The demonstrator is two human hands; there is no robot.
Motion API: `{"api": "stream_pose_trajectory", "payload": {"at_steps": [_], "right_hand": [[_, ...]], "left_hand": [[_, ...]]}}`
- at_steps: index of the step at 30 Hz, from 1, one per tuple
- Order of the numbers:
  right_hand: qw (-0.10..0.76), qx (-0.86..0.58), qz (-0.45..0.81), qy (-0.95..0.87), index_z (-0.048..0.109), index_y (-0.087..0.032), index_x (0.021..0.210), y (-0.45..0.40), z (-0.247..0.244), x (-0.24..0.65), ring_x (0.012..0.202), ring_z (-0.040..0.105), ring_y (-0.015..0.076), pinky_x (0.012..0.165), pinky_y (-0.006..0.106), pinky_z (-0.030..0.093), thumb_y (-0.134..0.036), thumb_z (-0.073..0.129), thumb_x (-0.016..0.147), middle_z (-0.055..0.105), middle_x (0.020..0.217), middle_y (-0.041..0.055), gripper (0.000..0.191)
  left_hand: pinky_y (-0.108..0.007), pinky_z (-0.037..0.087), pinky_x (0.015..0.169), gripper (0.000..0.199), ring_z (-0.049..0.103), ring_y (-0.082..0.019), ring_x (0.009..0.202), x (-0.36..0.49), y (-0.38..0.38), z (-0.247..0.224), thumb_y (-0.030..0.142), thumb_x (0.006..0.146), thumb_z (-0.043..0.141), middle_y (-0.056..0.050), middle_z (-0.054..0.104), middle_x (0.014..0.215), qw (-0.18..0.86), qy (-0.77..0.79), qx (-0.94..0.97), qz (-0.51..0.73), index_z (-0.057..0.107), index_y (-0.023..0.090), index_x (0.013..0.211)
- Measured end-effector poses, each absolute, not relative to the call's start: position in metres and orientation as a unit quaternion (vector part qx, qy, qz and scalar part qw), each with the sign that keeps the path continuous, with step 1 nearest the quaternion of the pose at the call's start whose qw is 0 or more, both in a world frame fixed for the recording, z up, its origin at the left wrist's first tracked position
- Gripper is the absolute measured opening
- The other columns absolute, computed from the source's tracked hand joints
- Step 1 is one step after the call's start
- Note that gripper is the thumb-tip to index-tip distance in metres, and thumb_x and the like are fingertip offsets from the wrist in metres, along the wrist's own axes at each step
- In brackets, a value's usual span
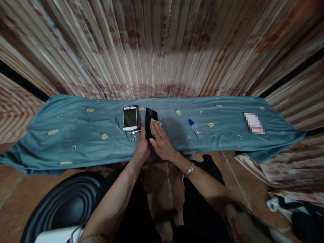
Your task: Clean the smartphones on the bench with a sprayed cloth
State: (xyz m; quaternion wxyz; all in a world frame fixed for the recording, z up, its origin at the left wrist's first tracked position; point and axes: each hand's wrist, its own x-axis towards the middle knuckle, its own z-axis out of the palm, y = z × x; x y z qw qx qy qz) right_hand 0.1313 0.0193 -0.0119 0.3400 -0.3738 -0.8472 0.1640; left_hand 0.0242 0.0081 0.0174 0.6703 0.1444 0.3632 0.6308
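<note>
A black phone (pixel 150 116) is tilted up over the cloth-covered table in front of me. My left hand (pixel 143 146) grips its lower left edge. With its fingers together, my right hand (pixel 161 142) presses a pale wipe (pixel 152 126) against the phone's right side. Left of the black phone lies a white phone (pixel 130 118), screen up, on top of a dark item that shows only at its edges. To the right, a clear bottle with a blue cap (pixel 196 129) rests on its side.
Teal patterned cloth (pixel 83 135) covers the long narrow table. A blurred white and pink packet (pixel 255 123) lies at its right end. Pleated curtains (pixel 162 47) hang behind. Below left is a black round ribbed object (pixel 68 206), beside my legs.
</note>
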Motion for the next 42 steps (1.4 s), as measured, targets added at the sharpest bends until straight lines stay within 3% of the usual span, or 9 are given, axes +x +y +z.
{"api": "stream_pose_trajectory", "payload": {"at_steps": [10, 16, 22, 25, 28, 31, 35, 42], "right_hand": [[0.354, -0.399, 0.158, -0.831, 0.022, -0.014, 0.154, 0.041, -0.004, 0.143, 0.151, 0.015, 0.0202, 0.124, 0.046, 0.019, -0.038, 0.024, 0.102, 0.025, 0.161, 0.0117, 0.057], [0.351, -0.354, 0.165, -0.851, 0.028, -0.012, 0.152, 0.027, 0.000, 0.138, 0.150, 0.017, 0.0204, 0.124, 0.044, 0.022, -0.034, 0.026, 0.102, 0.027, 0.160, 0.0127, 0.055], [0.333, -0.309, 0.168, -0.875, 0.029, -0.012, 0.152, 0.008, 0.002, 0.133, 0.150, 0.017, 0.0214, 0.122, 0.047, 0.026, -0.029, 0.028, 0.101, 0.026, 0.160, 0.0128, 0.053], [0.314, -0.307, 0.159, -0.884, 0.029, -0.012, 0.152, 0.003, 0.003, 0.131, 0.151, 0.016, 0.0213, 0.123, 0.047, 0.026, -0.027, 0.029, 0.101, 0.027, 0.160, 0.0119, 0.054], [0.298, -0.305, 0.144, -0.893, 0.029, -0.010, 0.152, 0.000, 0.003, 0.130, 0.150, 0.018, 0.0214, 0.123, 0.046, 0.026, -0.027, 0.030, 0.100, 0.032, 0.158, 0.0128, 0.054], [0.289, -0.306, 0.134, -0.897, 0.030, -0.011, 0.151, -0.001, 0.003, 0.131, 0.150, 0.020, 0.0220, 0.122, 0.047, 0.027, -0.029, 0.031, 0.101, 0.035, 0.157, 0.0132, 0.054], [0.284, -0.300, 0.127, -0.902, 0.030, -0.010, 0.151, 0.000, 0.001, 0.134, 0.149, 0.021, 0.0221, 0.122, 0.047, 0.027, -0.032, 0.032, 0.101, 0.036, 0.156, 0.0139, 0.055], [0.282, -0.317, 0.123, -0.897, 0.026, -0.012, 0.153, 0.005, -0.008, 0.143, 0.149, 0.021, 0.0240, 0.120, 0.050, 0.028, -0.035, 0.036, 0.100, 0.035, 0.156, 0.0147, 0.058]], "left_hand": [[-0.039, 0.043, 0.108, 0.047, 0.047, -0.023, 0.135, 0.040, -0.002, 0.024, 0.046, 0.098, 0.037, -0.007, 0.059, 0.138, 0.703, 0.396, 0.145, 0.572, 0.058, 0.023, 0.133], [-0.036, 0.042, 0.110, 0.051, 0.049, -0.021, 0.133, 0.041, 0.002, 0.028, 0.050, 0.098, 0.034, -0.008, 0.060, 0.136, 0.694, 0.362, 0.130, 0.609, 0.057, 0.022, 0.134], [-0.028, 0.041, 0.108, 0.047, 0.058, -0.017, 0.124, 0.033, 0.008, 0.028, 0.049, 0.098, 0.036, -0.008, 0.071, 0.115, 0.644, 0.412, 0.113, 0.634, 0.069, 0.016, 0.101], [-0.029, 0.045, 0.103, 0.053, 0.064, -0.019, 0.115, 0.027, 0.011, 0.027, 0.058, 0.094, 0.037, -0.009, 0.074, 0.095, 0.658, 0.420, 0.091, 0.619, 0.066, 0.016, 0.079], [-0.032, 0.050, 0.098, 0.058, 0.068, -0.022, 0.106, 0.021, 0.014, 0.026, 0.068, 0.087, 0.042, -0.009, 0.073, 0.080, 0.668, 0.421, 0.078, 0.609, 0.064, 0.016, 0.070], [-0.032, 0.051, 0.096, 0.060, 0.069, -0.023, 0.102, 0.017, 0.015, 0.027, 0.069, 0.085, 0.044, -0.009, 0.073, 0.077, 0.666, 0.420, 0.088, 0.611, 0.067, 0.015, 0.073], [-0.035, 0.050, 0.098, 0.061, 0.068, -0.025, 0.105, 0.009, 0.013, 0.031, 0.069, 0.085, 0.044, -0.011, 0.075, 0.093, 0.671, 0.394, 0.110, 0.619, 0.071, 0.015, 0.094], [-0.045, 0.048, 0.100, 0.057, 0.067, -0.026, 0.108, 0.000, 0.012, 0.042, 0.063, 0.090, 0.041, -0.010, 0.073, 0.109, 0.671, 0.373, 0.082, 0.636, 0.063, 0.021, 0.121]]}}
